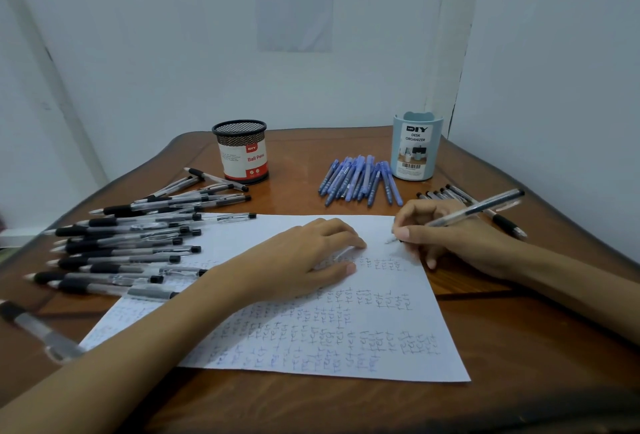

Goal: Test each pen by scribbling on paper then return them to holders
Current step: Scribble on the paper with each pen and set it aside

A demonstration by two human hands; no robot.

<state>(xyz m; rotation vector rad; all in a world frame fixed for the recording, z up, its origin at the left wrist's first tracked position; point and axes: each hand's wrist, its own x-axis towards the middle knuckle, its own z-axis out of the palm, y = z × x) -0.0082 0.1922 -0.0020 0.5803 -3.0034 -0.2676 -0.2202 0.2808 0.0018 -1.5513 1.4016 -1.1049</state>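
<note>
A brown wooden table (pixel 346 187) stands against pale walls (pixel 173 52) bearing a taped notice (pixel 296 0).

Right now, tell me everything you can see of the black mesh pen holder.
The black mesh pen holder is a round cup of black wire mesh with a solid rim, wrapped low down in a white and red label reading Ball Pens. It stands upright near the far edge of the wooden table, no pens showing above its rim. Black-gripped pens lie by its base.

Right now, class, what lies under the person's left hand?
The sheet of paper, filled with rows of handwritten "test". The left hand rests flat on it, so whatever writing lies beneath the palm cannot be seen.
</note>
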